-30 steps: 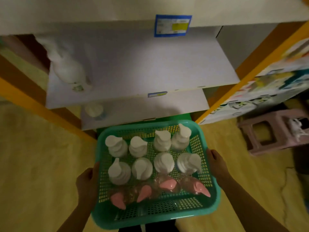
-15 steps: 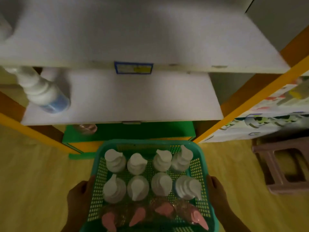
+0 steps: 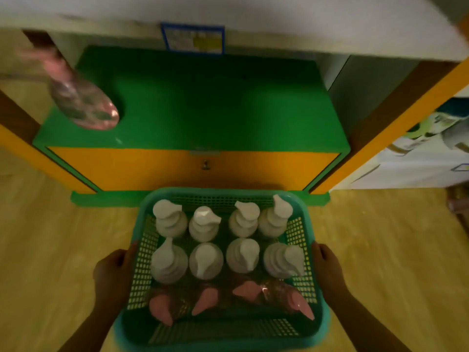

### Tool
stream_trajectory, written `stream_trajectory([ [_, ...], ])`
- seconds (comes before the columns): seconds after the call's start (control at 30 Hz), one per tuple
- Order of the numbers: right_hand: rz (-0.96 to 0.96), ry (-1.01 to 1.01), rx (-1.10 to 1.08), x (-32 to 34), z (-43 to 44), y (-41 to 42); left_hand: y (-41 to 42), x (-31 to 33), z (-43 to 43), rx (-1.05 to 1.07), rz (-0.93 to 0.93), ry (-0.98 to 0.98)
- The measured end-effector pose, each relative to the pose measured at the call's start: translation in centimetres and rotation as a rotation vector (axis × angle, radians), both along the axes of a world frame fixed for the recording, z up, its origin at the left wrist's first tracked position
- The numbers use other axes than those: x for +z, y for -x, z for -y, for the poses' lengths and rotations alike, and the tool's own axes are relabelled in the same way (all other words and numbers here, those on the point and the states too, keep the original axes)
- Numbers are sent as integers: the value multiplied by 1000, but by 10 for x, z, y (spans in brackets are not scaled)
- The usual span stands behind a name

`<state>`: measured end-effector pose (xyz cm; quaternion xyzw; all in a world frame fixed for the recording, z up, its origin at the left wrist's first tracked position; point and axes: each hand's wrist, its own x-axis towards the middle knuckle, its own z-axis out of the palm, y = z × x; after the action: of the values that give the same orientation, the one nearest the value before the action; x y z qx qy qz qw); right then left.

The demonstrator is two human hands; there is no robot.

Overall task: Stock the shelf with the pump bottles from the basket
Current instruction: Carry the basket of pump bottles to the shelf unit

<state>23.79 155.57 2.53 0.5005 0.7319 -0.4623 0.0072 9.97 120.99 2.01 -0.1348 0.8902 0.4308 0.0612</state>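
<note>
I hold a teal mesh basket (image 3: 313, 295) low in front of the shelf unit. My left hand (image 3: 113, 274) grips its left rim and my right hand (image 3: 327, 266) grips its right rim. Inside stand several white pump bottles (image 3: 205, 260) in two rows, and a near row of clear bottles with pink pumps (image 3: 205, 301). One pink-pump clear bottle (image 3: 81, 97) stands at the left of the green bottom shelf (image 3: 203, 102). A white shelf edge (image 3: 279, 34) runs above it.
The orange base panel (image 3: 193, 168) with a small lock fronts the bottom shelf. Orange uprights (image 3: 380, 128) flank the bay. A neighbouring bay with printed packaging (image 3: 426, 143) is at right. Yellow floor (image 3: 50, 250) lies around the basket.
The view has dropped from the upper white shelves to the green bottom shelf. The basket has come down with it, both hands still gripping its sides.
</note>
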Motion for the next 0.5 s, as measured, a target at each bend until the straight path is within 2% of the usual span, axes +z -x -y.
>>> stream_trajectory([
  [0.27,-8,-39,39,-74,-1,7,1,-75,1,26,4,53],
  [0.5,-44,-80,29,-96,-3,9,7,-102,4,28,-35,61],
])
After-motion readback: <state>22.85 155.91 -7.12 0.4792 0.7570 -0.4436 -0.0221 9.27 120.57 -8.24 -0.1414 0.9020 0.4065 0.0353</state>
